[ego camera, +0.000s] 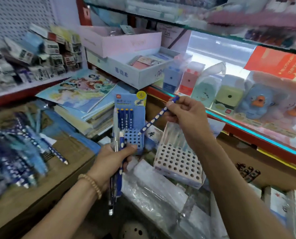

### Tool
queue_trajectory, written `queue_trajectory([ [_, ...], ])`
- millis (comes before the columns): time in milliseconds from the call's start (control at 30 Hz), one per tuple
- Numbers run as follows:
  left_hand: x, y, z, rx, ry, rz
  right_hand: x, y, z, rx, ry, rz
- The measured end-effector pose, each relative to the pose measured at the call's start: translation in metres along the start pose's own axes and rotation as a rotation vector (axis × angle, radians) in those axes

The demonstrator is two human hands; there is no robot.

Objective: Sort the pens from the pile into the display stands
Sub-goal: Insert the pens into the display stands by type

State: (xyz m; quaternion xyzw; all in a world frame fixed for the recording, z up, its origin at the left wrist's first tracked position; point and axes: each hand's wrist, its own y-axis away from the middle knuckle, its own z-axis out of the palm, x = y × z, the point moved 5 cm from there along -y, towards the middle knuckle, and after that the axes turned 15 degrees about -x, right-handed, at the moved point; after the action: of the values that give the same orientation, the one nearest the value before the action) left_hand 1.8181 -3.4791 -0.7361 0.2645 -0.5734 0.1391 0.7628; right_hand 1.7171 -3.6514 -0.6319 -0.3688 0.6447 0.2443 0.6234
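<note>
My left hand (112, 158) grips a bundle of blue spotted pens (117, 176) together with the lower edge of a small blue display stand (132, 125). Three blue pens stand along the stand's back row. My right hand (187, 114) pinches one blue spotted pen (158, 116) by its upper end, tilted, its tip at the stand's hole grid. A pile of similar blue pens (14, 152) lies on cardboard at the left. A white display stand (176, 161) with many round holes sits to the right, holding a few pale pens at its back.
Stacked picture books (85, 95) lie behind the blue stand. Boxed pencil sharpeners (230, 94) line the glass shelf at right. Open cardboard boxes (131, 66) sit at the back. Plastic-wrapped packs (161, 190) lie in front, and cardboard cartons (264, 166) stand under the shelf.
</note>
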Motion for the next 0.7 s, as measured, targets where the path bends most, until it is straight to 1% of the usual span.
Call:
queue_trajectory([
  [67,0.011,-0.001,-0.032,0.089,-0.011,0.024,0.006,-0.026,0.010,0.057,0.103,-0.036],
  [133,0.021,-0.002,-0.058,0.159,-0.017,0.056,0.019,-0.048,0.022,0.090,0.284,-0.061],
  [200,0.030,-0.004,-0.077,0.205,-0.016,0.087,0.036,-0.067,0.037,0.092,0.440,-0.042],
  [300,0.036,-0.008,-0.084,0.212,0.000,0.106,0.061,-0.081,0.048,0.074,0.542,-0.010],
  [400,0.038,-0.011,-0.086,0.186,0.026,0.107,0.077,-0.089,0.054,0.084,0.642,0.015],
  [567,0.044,-0.014,-0.088,0.151,0.009,0.103,0.093,-0.098,0.066,-0.013,0.739,0.043],
  [700,0.044,-0.014,-0.093,0.149,-0.033,0.096,0.097,-0.103,0.069,-0.019,0.739,0.045],
])
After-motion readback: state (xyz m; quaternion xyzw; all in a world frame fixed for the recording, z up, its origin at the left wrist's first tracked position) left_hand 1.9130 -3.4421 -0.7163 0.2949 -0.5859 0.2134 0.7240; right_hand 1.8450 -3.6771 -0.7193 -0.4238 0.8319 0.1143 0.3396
